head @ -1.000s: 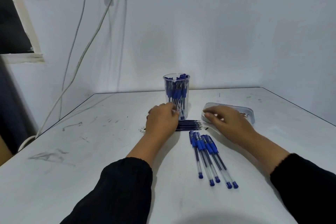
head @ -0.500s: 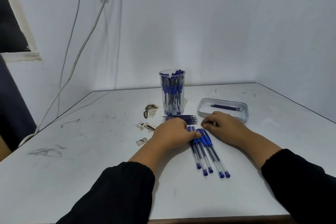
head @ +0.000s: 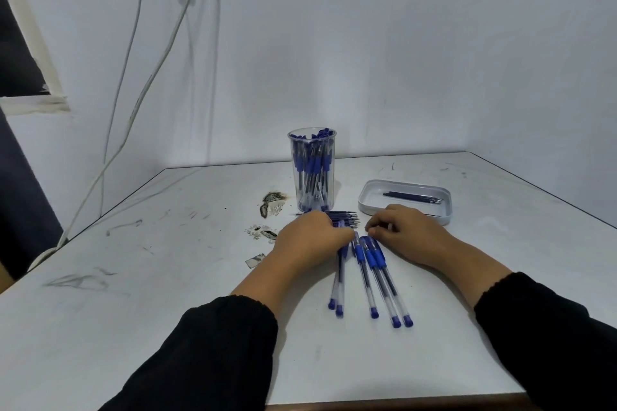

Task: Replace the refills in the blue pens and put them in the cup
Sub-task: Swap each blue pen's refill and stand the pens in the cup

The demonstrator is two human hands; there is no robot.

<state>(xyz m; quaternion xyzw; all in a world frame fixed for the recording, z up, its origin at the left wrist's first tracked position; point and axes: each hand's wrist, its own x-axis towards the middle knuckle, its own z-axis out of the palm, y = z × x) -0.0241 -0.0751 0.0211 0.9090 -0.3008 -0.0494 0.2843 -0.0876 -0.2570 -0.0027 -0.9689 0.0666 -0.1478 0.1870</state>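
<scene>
Several blue pens lie side by side on the white table in front of me. My left hand lies over the top ends of the two leftmost pens, fingers curled round them. My right hand rests beside the tops of the other pens, fingers loosely curled, holding nothing. A clear cup full of blue pens stands behind my hands. A bunch of dark refills lies at its foot, partly hidden by my left hand.
A white tray holding a few refills sits right of the cup. Scorched marks and debris are left of the cup. White cables hang down the left wall. The table's front edge is close to me.
Both hands drew back from the cup and tray to the pens' top ends. The two leftmost pens have since slid left, away from the other three.
</scene>
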